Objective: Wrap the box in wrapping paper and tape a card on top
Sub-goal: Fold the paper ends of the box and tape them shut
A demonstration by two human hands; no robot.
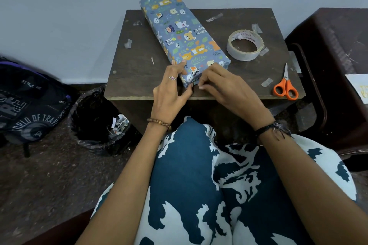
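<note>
A long box (pixel 179 30) wrapped in blue paper with cartoon animals lies diagonally on a small dark wooden table (pixel 239 77), its far end past the table's back edge. My left hand (pixel 171 93) holds the box's near left corner, thumb under the end and fingers on top. My right hand (pixel 227 89) presses the folded paper flap at the near end with curled fingertips. A roll of clear tape (pixel 245 45) lies flat to the right of the box. A white card (pixel 358 87) rests on the dark furniture at the right edge.
Orange-handled scissors (pixel 286 87) lie at the table's front right. Several tape scraps stick to the tabletop. A black-lined bin (pixel 95 117) with paper offcuts stands on the floor at left, beside a dark backpack (pixel 29 105). My patterned lap (pixel 199 185) fills the foreground.
</note>
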